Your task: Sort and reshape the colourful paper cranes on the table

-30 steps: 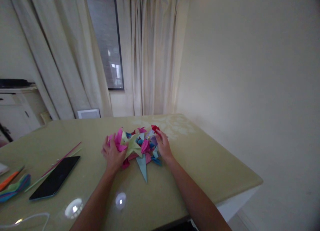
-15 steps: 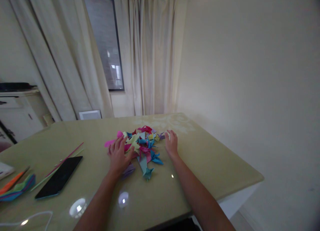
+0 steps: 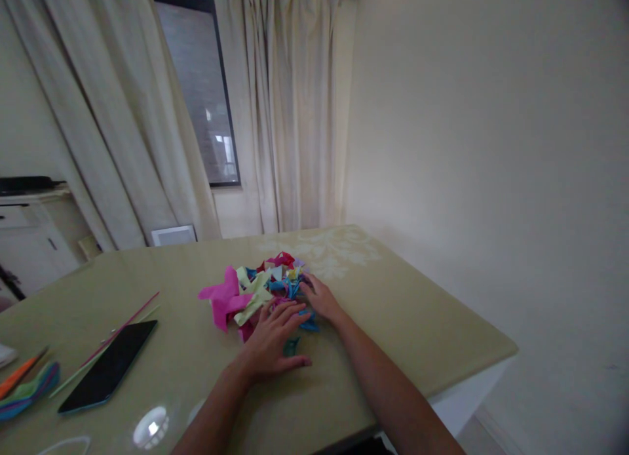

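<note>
A heap of folded paper origami pieces (image 3: 255,291) in pink, pale green, blue, red and other colours lies in the middle of the table. A large bright pink piece (image 3: 226,301) sticks out at its left side. My left hand (image 3: 278,334) lies over the near side of the heap, fingers spread and thumb out, with a teal piece (image 3: 291,346) partly hidden beneath it. At the right side of the heap, my right hand (image 3: 322,297) touches the blue pieces with its fingers apart and slightly bent. Neither hand grips a piece.
To the left lies a black phone (image 3: 108,366) beside thin pink and green sticks (image 3: 122,327). Orange scissors or a similar tool (image 3: 19,373) and colourful paper (image 3: 32,393) are at the far left. The table's right edge (image 3: 442,294) runs near the wall.
My left hand has moved from the left side of the heap to its near side, uncovering the pink piece. My right hand has come inward against the heap, which is more compact.
</note>
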### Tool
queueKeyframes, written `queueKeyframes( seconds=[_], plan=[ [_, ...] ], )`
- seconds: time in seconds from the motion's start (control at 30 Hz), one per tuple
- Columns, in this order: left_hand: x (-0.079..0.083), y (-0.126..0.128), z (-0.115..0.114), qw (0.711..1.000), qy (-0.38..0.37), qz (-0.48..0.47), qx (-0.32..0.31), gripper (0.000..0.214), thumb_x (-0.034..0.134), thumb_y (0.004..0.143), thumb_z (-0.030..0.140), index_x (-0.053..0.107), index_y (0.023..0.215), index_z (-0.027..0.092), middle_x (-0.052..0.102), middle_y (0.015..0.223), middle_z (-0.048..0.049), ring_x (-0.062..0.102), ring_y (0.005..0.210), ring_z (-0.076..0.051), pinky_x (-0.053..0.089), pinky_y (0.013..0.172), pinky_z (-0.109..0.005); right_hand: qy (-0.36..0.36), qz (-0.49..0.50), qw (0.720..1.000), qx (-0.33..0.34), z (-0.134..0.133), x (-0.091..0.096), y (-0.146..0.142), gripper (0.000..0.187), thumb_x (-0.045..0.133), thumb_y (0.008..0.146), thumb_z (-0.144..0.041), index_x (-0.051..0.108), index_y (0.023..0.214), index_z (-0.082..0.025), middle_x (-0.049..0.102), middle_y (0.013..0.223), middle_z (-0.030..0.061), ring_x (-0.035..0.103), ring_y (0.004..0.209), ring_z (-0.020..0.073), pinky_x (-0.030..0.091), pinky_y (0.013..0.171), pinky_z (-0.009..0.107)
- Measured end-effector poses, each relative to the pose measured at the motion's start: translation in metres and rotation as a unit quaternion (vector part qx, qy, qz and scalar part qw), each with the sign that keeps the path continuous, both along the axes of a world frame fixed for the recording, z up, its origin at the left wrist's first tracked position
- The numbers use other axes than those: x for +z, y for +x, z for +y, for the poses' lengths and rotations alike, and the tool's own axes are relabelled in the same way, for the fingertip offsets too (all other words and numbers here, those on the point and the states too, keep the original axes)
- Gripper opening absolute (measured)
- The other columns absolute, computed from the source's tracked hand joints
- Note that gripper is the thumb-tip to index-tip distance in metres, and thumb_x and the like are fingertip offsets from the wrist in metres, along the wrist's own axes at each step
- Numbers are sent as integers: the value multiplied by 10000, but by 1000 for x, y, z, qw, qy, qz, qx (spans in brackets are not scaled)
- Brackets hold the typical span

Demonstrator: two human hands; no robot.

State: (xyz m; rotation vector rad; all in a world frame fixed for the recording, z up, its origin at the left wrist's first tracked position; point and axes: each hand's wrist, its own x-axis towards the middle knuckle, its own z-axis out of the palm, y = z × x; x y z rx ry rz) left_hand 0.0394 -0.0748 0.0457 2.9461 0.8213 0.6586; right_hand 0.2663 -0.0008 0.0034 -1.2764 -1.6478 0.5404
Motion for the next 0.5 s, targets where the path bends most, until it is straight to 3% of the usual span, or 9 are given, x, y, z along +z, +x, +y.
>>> queueKeyframes(
  seconds=[0.07, 0.13, 0.33, 0.4, 0.5],
  plan=[
    [-7, 5, 0, 1000, 14, -3, 25, 655, 715, 908, 492, 532, 1519, 345, 550, 1577, -73, 454, 1466, -334, 151, 1288, -586, 11, 20, 999, 41, -5, 4, -6, 515, 531, 1017, -517, 631, 1426, -221, 687, 1412, 105, 642, 1292, 268, 467, 1139, 437],
    [-14, 4, 5, 996, 38, -21, 80, 503, 667, 949, 353, 602, 1447, 328, 605, 1521, -61, 497, 1427, -310, 200, 1270, -573, 36, 38, 998, 29, -7, 9, -9, 477, 528, 1013, -520, 683, 1352, -223, 734, 1326, 94, 681, 1215, 257, 506, 1082, 401],
    [-18, -18, 23, 960, 102, -84, 248, 307, 617, 968, 265, 707, 1261, 279, 694, 1364, -92, 582, 1295, -331, 324, 1164, -589, 84, 75, 982, -151, -4, 14, 2, 416, 456, 1004, -500, 698, 1143, -191, 751, 1114, 107, 690, 989, 229, 516, 921, 346],
    [-12, -20, 24, 952, 119, -111, 258, 263, 621, 975, 287, 720, 1217, 266, 705, 1321, -101, 592, 1258, -335, 374, 1110, -558, 83, 78, 971, -209, -2, 13, 11, 359, 468, 967, -494, 670, 951, -199, 721, 927, 73, 648, 846, 215, 494, 798, 319],
    [1, -17, 19, 959, 139, -152, 193, 165, 578, 1007, 279, 731, 1044, 226, 743, 1109, -90, 646, 1066, -267, 467, 952, -419, 74, 71, 957, -270, -1, 9, 22, 299, 541, 866, -471, 495, 677, -245, 521, 618, -33, 485, 612, 167, 364, 602, 274]
  ],
)
